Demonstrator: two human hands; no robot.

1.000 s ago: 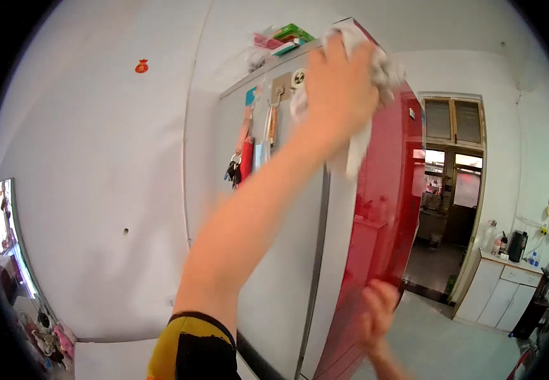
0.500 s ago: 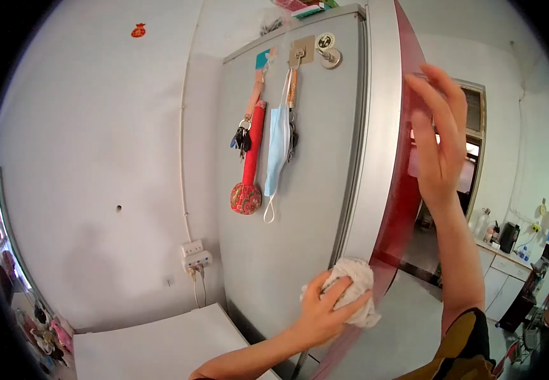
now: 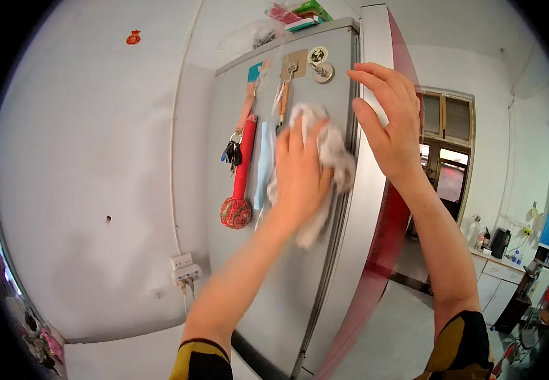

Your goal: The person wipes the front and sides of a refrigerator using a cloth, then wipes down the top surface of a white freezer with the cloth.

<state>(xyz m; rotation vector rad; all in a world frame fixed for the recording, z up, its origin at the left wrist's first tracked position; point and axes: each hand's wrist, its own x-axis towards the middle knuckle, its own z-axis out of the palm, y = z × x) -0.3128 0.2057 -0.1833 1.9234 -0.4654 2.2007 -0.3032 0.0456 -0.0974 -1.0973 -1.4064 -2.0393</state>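
A light cloth [image 3: 333, 149] is pressed against the grey side of the refrigerator [image 3: 274, 272] by my left hand [image 3: 301, 174], whose fingers spread over it. My right hand [image 3: 393, 117] has its fingers apart and holds nothing, beside the front edge of the red door [image 3: 376, 259]. Left of the cloth hang a blue face mask [image 3: 264, 168], a red stick with a patterned round end [image 3: 236, 212] and a bunch of keys [image 3: 231, 154]. Above it is a round metal hook [image 3: 322, 72].
Boxes and a plastic bag [image 3: 249, 38] lie on top of the refrigerator. A wall socket [image 3: 183, 266] with plugs and a white surface [image 3: 129, 354] are at lower left. A doorway [image 3: 445, 171] and a white cabinet [image 3: 499, 278] stand at right.
Since half a second ago, my left hand has moved the cloth up from the lower door edge onto the side panel. My right hand has shifted left in view, still open.
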